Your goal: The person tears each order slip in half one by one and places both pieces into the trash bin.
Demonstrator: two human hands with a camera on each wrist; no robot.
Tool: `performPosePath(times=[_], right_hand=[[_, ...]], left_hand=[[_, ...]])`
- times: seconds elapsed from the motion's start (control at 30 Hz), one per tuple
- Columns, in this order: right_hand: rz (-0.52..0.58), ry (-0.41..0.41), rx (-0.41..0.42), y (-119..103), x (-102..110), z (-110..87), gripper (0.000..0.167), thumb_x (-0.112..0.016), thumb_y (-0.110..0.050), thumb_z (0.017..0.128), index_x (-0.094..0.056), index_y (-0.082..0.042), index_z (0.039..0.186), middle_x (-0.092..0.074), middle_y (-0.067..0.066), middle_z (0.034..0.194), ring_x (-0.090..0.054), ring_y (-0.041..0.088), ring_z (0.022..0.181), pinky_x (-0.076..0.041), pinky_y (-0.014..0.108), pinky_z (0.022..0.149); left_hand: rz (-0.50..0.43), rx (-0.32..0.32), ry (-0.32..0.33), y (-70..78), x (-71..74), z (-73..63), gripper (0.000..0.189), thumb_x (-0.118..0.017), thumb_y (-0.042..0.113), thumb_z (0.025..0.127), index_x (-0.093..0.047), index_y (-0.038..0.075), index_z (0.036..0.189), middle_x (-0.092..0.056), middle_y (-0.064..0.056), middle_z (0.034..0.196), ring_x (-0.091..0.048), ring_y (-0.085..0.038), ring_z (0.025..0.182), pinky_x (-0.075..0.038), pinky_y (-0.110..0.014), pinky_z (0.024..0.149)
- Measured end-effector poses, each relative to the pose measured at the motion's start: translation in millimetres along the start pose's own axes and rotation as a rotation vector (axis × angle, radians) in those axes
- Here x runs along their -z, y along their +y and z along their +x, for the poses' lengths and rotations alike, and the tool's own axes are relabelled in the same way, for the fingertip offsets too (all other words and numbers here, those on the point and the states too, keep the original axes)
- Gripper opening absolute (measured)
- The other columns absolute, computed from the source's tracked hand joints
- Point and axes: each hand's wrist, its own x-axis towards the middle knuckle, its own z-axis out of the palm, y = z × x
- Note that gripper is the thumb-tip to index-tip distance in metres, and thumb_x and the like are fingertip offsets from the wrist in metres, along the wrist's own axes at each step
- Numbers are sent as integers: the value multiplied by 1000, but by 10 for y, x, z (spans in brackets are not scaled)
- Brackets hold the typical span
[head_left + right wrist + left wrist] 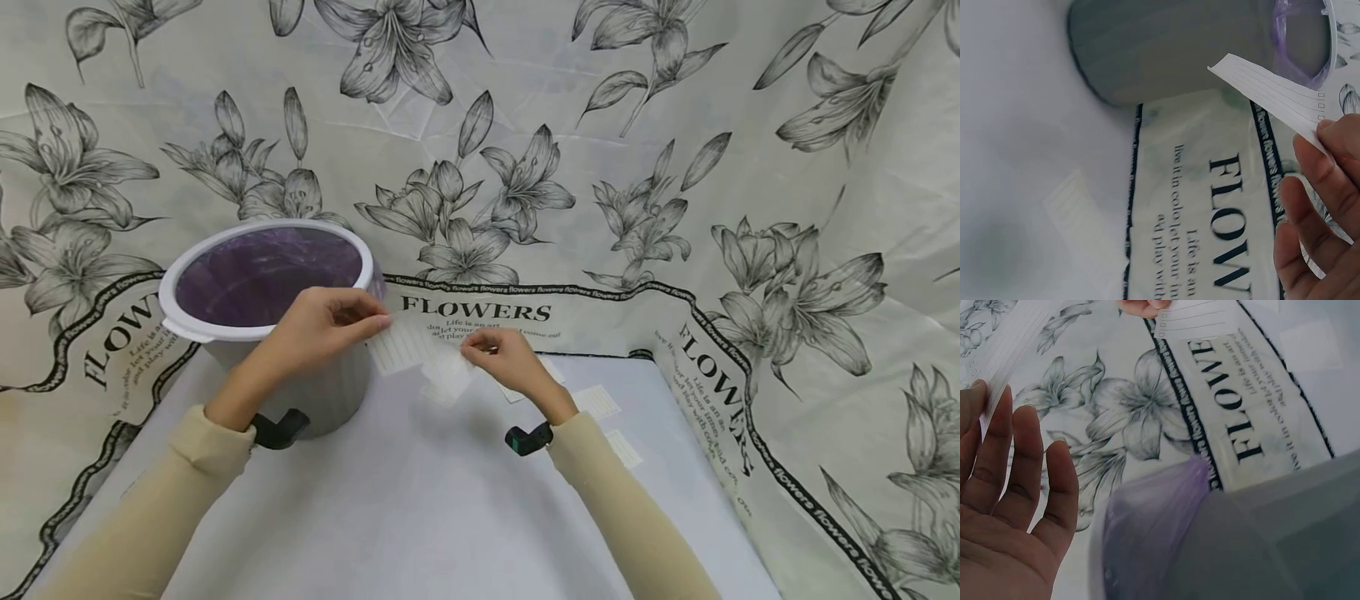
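My left hand pinches a piece of lined paper between thumb and forefinger, beside the rim of a grey trash bin. The other fingers of that hand stand apart in the left wrist view. To the right, my right hand pinches another lined paper piece, slightly curved and printed with small checkboxes along one edge. Both pieces are held above the white table. A purple bag lines the bin under its white rim.
Several lined paper pieces lie on the table, including one piece by the right wrist and another nearer. A flower-print cloth hangs behind and along the sides. The bin stands at the table's back left.
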Motion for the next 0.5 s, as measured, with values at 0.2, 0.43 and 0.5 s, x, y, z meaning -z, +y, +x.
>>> performPosePath(times=[0.2, 0.43, 0.5], right_hand=[[1, -52, 42, -265, 110, 231, 22, -67, -24, 102, -75, -8, 113, -76, 8, 103, -70, 20, 88, -58, 32, 79], [-14, -51, 104, -602, 249, 494, 19, -66, -24, 102, -75, -11, 111, -75, 5, 102, -69, 20, 95, -56, 33, 76], [3, -46, 116, -695, 280, 567, 18, -66, -23, 101, -75, -10, 110, -75, 6, 102, -69, 20, 94, -56, 33, 76]], left_hand=[[100, -14, 46, 59, 268, 8, 13, -71, 25, 99, -78, 15, 103, -76, 0, 94, -69, -12, 82, -55, -20, 74], [155, -6, 123, 85, 605, -61, 13, -71, 25, 99, -79, 15, 104, -76, -3, 96, -68, -4, 81, -52, -13, 71], [164, 10, 149, 83, 686, -88, 14, -72, 25, 98, -78, 14, 105, -76, -4, 97, -67, -2, 80, -51, -12, 70]])
